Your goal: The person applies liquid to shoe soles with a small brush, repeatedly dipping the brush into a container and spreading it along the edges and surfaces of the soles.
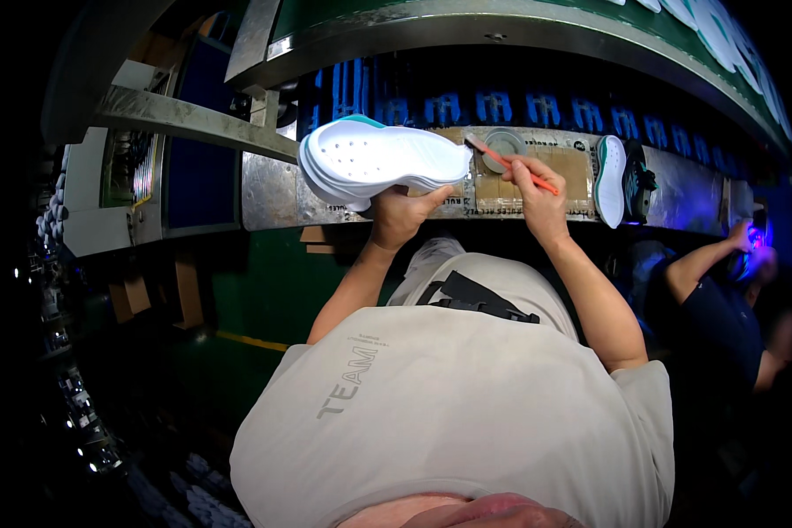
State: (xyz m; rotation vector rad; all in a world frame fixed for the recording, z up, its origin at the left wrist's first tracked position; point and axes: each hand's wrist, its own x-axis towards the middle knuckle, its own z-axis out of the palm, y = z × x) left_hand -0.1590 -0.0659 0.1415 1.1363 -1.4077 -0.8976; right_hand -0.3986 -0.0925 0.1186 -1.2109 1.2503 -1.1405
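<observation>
White shoe sole [374, 158] held up in the left hand [398, 214], inner face with small holes turned toward the camera, a teal edge showing along its far side, toe end pointing toward the right hand. Left hand closed around the sole's lower edge from beneath, thumb up against it. Right hand [533, 188] just beside the left, fingers pinched narrow around an orange-handled brush [507, 162], bristle end tipped toward the sole's toe and close over a round grey tin [503, 141]. Tin resting on a brown-covered ledge [575, 172] right behind the right hand. Farther out past the right hand, another white and teal sole [611, 179] standing on edge beside a dark shoe upper [638, 183]. Well off to the right, another person's hand [741, 236] raised in violet light. Above both hands, a row of blue fixtures [493, 107] under a curved green metal frame [537, 26].
</observation>
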